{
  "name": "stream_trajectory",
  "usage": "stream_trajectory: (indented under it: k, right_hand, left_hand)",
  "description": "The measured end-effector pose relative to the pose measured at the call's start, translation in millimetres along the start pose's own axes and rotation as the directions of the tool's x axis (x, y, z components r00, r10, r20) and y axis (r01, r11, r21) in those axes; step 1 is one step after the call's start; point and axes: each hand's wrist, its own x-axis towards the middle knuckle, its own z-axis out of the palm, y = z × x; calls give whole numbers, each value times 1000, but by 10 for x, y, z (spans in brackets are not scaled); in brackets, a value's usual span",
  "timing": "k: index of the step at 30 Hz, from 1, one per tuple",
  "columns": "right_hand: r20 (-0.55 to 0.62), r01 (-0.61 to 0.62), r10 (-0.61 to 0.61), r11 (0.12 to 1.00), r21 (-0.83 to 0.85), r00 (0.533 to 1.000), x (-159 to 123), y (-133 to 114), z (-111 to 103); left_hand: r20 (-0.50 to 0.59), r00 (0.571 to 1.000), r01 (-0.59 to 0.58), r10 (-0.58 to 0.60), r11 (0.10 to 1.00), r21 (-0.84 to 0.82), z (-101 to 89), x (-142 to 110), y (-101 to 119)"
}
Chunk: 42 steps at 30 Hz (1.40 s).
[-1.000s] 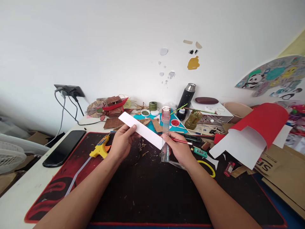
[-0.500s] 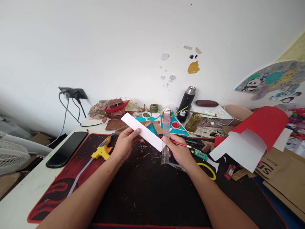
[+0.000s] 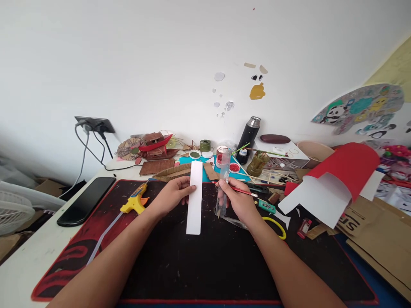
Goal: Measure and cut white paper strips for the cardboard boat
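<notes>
My left hand [image 3: 171,194] pinches a long white paper strip [image 3: 195,199] at its left edge; the strip now runs lengthwise away from me over the black desk mat [image 3: 199,261]. My right hand [image 3: 239,201] is closed on a clear plastic ruler [image 3: 223,182], held nearly upright just right of the strip, together with a thin red pencil [image 3: 245,192] that sticks out to the right.
A yellow glue gun [image 3: 135,201] and a black phone [image 3: 86,200] lie to the left. A rolled red and white sheet [image 3: 337,179], cardboard [image 3: 379,235], a black flask [image 3: 248,134], paint pots and craft scraps crowd the back and right of the desk.
The white strip has turned from a diagonal slant to pointing straight away from me and has come lower over the mat. The ruler stays upright in my right hand.
</notes>
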Motion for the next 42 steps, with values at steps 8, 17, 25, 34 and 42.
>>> stream_trajectory:
  k: [8,17,25,34,42]
  right_hand:
    - [-2,23,-23,999,24,1000,-12,-38,2]
    - [13,1,-1,1000,2,1000,-22,-42,9]
    - [25,-14,15,999,-36,1000,-31,-38,23]
    - [48,-38,39,999,-19,998,-25,27,49]
    - [57,-52,52,999,2,997,-39,47,60]
  left_hand:
    - [293,922,187,-253,954,236,101,-86,14]
    - [191,915,212,-355,827,521,192,-115,-21]
    - [124,927,178,-354,707,684,222,-168,14]
    - [172,937,71,-305,647,759,210,-207,41]
    - [163,937,63,-308,609,791,190,-210,65]
